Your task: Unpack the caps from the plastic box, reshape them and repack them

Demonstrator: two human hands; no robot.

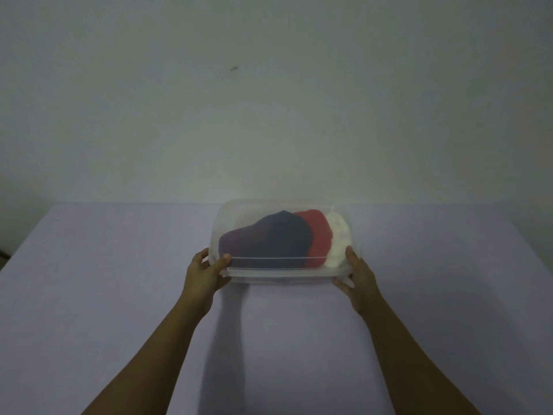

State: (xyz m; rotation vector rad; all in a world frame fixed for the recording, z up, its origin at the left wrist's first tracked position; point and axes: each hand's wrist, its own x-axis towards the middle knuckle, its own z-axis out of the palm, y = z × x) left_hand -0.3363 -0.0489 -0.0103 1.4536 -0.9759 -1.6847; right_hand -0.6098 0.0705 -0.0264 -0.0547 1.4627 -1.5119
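A clear plastic box (281, 275) sits tilted toward me near the middle of the table, its near edge lifted a little off the cloth. Inside it lie three caps nested in a row: a dark navy cap (269, 238) on the left, a red cap (318, 235) behind it and a white cap (338, 238) at the right end. My left hand (206, 274) grips the box's near left corner, thumb on top. My right hand (357, 277) grips the near right corner the same way.
The table (119, 295) is covered with a pale lilac cloth and reaches back to a plain white wall (269, 100). Both my forearms stretch across the near half of the table.
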